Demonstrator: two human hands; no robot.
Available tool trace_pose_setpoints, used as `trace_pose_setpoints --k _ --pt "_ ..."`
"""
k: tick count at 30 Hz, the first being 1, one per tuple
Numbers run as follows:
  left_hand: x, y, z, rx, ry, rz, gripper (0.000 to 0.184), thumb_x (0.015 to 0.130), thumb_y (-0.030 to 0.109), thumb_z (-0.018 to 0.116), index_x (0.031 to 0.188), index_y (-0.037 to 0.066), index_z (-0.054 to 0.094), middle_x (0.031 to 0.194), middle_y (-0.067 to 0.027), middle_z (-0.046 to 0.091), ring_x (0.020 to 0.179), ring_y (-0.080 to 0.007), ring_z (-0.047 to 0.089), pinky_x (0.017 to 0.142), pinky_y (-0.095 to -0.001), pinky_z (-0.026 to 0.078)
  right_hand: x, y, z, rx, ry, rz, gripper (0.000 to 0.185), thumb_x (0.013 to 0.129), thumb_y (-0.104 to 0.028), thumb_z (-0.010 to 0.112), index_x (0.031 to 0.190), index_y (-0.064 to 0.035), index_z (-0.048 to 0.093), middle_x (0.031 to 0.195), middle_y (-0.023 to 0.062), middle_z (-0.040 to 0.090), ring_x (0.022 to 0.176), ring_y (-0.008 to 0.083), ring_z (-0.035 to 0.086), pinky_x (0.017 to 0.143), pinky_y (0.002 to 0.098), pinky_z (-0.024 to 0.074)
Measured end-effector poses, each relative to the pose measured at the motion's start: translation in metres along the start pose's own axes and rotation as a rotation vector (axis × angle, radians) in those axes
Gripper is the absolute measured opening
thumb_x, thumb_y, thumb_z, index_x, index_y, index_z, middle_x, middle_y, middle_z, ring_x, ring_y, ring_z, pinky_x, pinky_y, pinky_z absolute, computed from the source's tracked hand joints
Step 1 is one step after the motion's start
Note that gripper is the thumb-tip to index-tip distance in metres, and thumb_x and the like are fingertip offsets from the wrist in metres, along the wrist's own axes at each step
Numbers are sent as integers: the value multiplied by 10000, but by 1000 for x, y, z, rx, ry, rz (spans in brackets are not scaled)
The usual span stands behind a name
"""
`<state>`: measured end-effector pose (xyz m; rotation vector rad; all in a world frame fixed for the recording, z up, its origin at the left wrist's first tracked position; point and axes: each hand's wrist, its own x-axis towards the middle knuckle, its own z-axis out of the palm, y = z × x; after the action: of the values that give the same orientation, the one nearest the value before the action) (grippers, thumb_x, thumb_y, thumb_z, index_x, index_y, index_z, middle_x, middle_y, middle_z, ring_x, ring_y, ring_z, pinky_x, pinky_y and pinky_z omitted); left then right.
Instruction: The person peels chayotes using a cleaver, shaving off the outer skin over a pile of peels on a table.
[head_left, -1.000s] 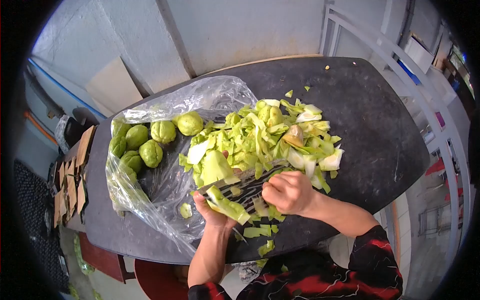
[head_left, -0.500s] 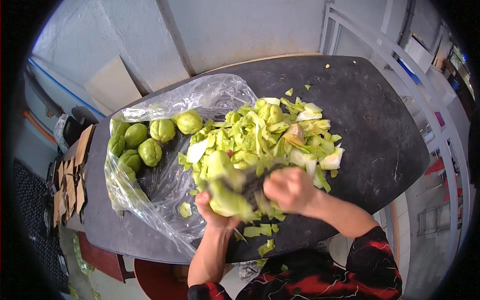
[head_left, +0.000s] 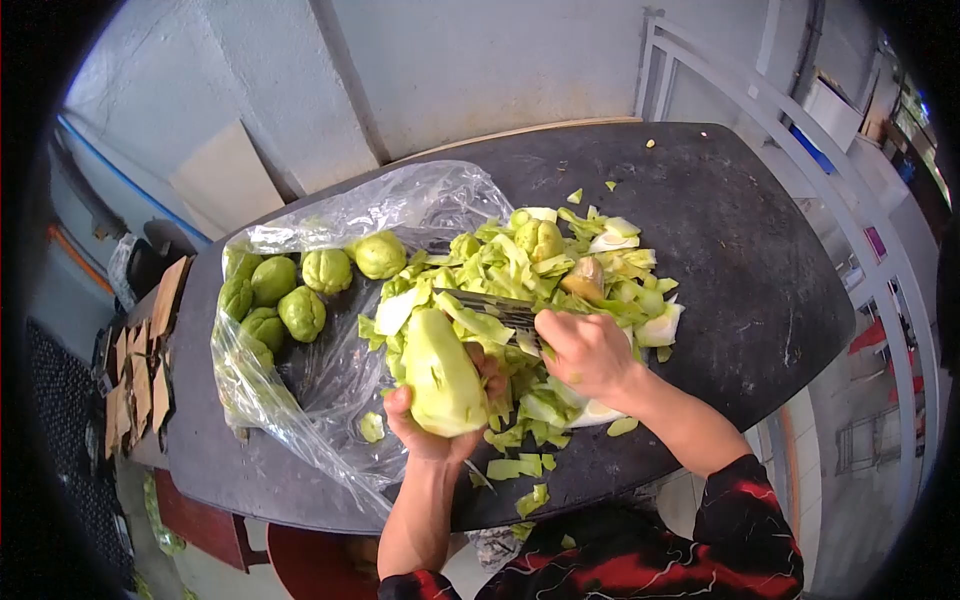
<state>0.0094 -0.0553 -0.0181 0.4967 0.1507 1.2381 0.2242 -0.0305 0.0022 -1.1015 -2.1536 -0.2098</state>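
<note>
My left hand (head_left: pixel 428 440) is wrapped round a pale green, mostly peeled chayote (head_left: pixel 438 372), tilted with its narrow end pointing away from me. In a closed grip, my right hand (head_left: pixel 588 355) holds a knife (head_left: pixel 492 304); its dark blade points left, just beyond the chayote's upper right side. A strip of peel (head_left: pixel 478 322) shows against the blade. The knife's handle is hidden by my fingers. Behind both hands spreads a heap of green peelings (head_left: pixel 490 258), with an unpeeled chayote (head_left: pixel 540 239) on top.
Several whole chayotes (head_left: pixel 302 314) lie at the left on a clear plastic bag (head_left: pixel 345 440). White-fleshed offcuts (head_left: pixel 660 326) sit at the heap's right side. Everything rests on a dark table (head_left: pixel 745 250). A grey metal railing (head_left: pixel 840 180) stands right of it, and a wall (head_left: pixel 500 70) behind.
The knife, blurred over the chayote before, is now clear of its upper right side. The chayote is turned more upright in my left hand, its smooth peeled side showing.
</note>
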Motion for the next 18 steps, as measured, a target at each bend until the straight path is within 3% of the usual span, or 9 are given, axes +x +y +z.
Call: trace_pose_setpoints --k 1,3,7,10,12,18 --pt "-2 1 2 -1 11 4 834 719 539 637 1409 106 455 1199 -116 573 1052 -292 579 871 -451 484 0 -5 -2 39 33 -3 180 773 -1 600 889 -73 482 579 48 571 506 224 648 388 342 483" --pt "0 5 7 -4 252 53 785 750 511 607 1411 115 456 1251 -120 579 1105 -303 576 919 -466 482 -3 -8 -1 34 20 -7 169 750 9 596 854 -76 492 580 36 554 505 221 636 398 332 478" --pt "5 7 4 -2 346 92 686 804 485 551 1365 92 511 1225 -152 606 1128 -312 576 977 -465 472 -10 -14 1 34 83 -162 111 736 -22 611 786 -82 531 565 11 482 448 176 561 408 319 474" --pt "5 6 -1 -114 295 20 652 833 495 573 1261 4 542 1136 -184 610 1040 -320 596 952 -444 486 -14 -29 -3 26 177 -403 92 752 -83 624 788 -88 539 590 -14 421 511 116 524 418 251 434" --pt "5 7 -10 -133 223 -36 652 801 466 631 1213 -31 543 1104 -200 600 1009 -318 595 922 -434 498 -16 -38 -2 15 201 -432 93 755 -75 615 793 -95 533 595 -19 415 506 114 489 420 232 395" --pt "5 3 5 -193 291 -10 634 774 440 655 1178 -37 550 1080 -195 597 978 -315 593 893 -424 506 -17 -44 0 20 221 -452 99 751 -63 605 789 -98 521 596 -18 403 507 113 474 422 230 370"
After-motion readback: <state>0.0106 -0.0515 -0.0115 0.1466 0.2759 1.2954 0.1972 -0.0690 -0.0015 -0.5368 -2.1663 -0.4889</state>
